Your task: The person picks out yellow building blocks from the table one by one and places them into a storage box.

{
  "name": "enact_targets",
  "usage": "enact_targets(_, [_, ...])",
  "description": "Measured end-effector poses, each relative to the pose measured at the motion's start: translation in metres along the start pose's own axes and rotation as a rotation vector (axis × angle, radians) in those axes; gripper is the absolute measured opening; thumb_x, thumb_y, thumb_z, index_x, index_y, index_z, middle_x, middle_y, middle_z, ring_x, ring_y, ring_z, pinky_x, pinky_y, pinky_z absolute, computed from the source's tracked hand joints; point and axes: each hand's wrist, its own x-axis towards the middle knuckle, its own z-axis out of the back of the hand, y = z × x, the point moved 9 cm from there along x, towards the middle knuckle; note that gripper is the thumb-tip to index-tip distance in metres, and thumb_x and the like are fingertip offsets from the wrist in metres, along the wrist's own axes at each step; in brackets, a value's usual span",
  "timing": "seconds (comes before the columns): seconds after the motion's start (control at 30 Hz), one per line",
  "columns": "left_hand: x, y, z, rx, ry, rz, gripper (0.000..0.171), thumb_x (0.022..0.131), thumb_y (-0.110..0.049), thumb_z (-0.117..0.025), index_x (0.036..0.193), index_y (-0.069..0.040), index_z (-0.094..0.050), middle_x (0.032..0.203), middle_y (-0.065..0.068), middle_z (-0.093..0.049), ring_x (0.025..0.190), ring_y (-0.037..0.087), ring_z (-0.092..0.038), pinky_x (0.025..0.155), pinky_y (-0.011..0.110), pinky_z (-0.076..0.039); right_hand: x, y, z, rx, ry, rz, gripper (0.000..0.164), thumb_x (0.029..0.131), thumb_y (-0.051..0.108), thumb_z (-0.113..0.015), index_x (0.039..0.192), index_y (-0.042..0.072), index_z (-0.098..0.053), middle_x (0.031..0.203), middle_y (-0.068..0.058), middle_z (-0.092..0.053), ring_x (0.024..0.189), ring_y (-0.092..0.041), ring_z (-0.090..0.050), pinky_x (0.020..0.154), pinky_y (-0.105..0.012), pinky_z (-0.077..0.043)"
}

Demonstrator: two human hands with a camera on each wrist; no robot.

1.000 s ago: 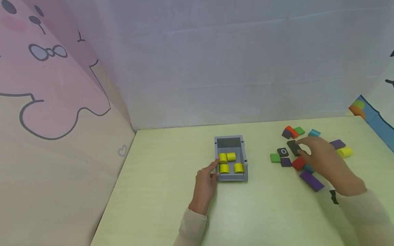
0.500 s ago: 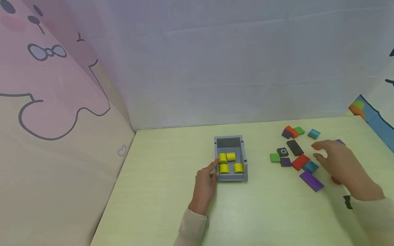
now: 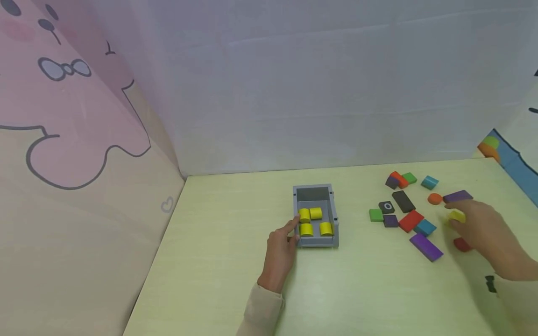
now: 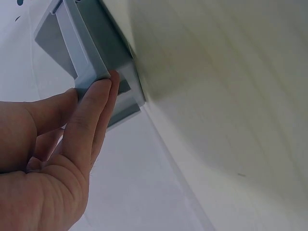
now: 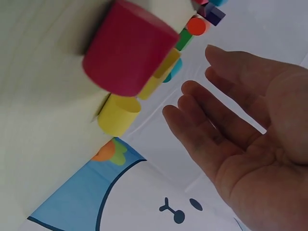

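Note:
At the near left corner of a grey box (image 3: 316, 242), my left hand (image 3: 279, 254) holds on, and the left wrist view shows its thumb and fingers pinching the rim of the box wall (image 4: 79, 45). Several yellow blocks (image 3: 326, 229) with rounded sides lie inside. Out to the right, my right hand (image 3: 485, 228) hovers over a yellow block (image 3: 456, 216) that it partly hides. The right wrist view has that hand (image 5: 240, 130) with thumb and fingers apart and nothing between them. A red cylinder-like block (image 5: 130, 50) and a yellow block (image 5: 119, 115) appear beside its fingertips there.
Left of my right hand lie scattered blocks: a dark one (image 3: 403, 201), a red one (image 3: 411, 221), a blue one (image 3: 425, 228), a long purple one (image 3: 426, 247) and a green one (image 3: 376, 215). An orange block (image 3: 435, 199) and a purple block (image 3: 458, 196) lie just beyond it. A sheet-covered wall (image 3: 269, 116) rises behind the table.
My right hand has moved right, from beside the dark block to over the yellow block, uncovering orange, blue and red blocks. The left hand and the box stay put.

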Motion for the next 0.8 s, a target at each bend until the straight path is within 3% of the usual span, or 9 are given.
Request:
enact_targets(0.3, [0.000, -0.001, 0.000, 0.002, 0.005, 0.009, 0.057, 0.082, 0.005, -0.061, 0.129, -0.024, -0.049, 0.127, 0.003, -0.051, 0.077, 0.007, -0.059, 0.059, 0.025, -0.048, 0.000, -0.013, -0.005, -0.021, 0.033, -0.034, 0.035, 0.074, 0.001, -0.069, 0.104, -0.011, -0.055, 0.103, -0.037, -0.051, 0.093, -0.053, -0.044, 0.077, -0.066, -0.038])
enact_targets(0.8, [0.001, 0.001, 0.000, 0.008, 0.004, 0.034, 0.058, 0.081, 0.005, -0.062, 0.129, -0.027, -0.049, 0.127, 0.001, -0.051, 0.082, 0.006, -0.057, 0.069, 0.029, -0.048, 0.002, -0.027, -0.015, -0.038, 0.075, -0.086, 0.038, 0.071, -0.001, -0.070, 0.104, -0.012, -0.054, 0.101, -0.037, -0.051, 0.069, -0.034, -0.049, 0.064, -0.051, -0.048])
